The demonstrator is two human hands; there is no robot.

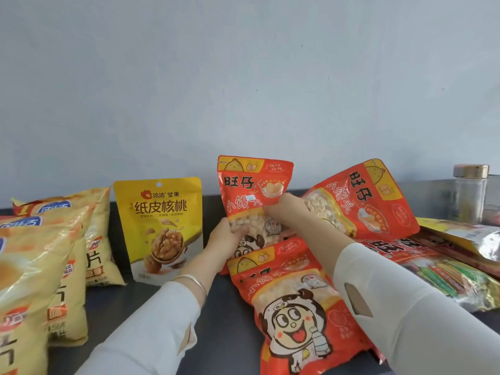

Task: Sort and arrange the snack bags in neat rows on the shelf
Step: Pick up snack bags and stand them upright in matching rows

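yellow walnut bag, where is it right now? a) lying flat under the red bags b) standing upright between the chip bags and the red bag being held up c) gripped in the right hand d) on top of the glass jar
b: the yellow walnut bag stands upright on the dark shelf, untouched, with the chip bags on its left and the red bag, gripped by the left hand, on its right.

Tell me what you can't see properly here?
Head view:
- Upright bag: bottom hidden by left hand, right hand and front bag.
- Chip bags: cut off by left edge.
- Jar: contents too blurred.
- Right hand's grip: thumb hidden by the hand itself.
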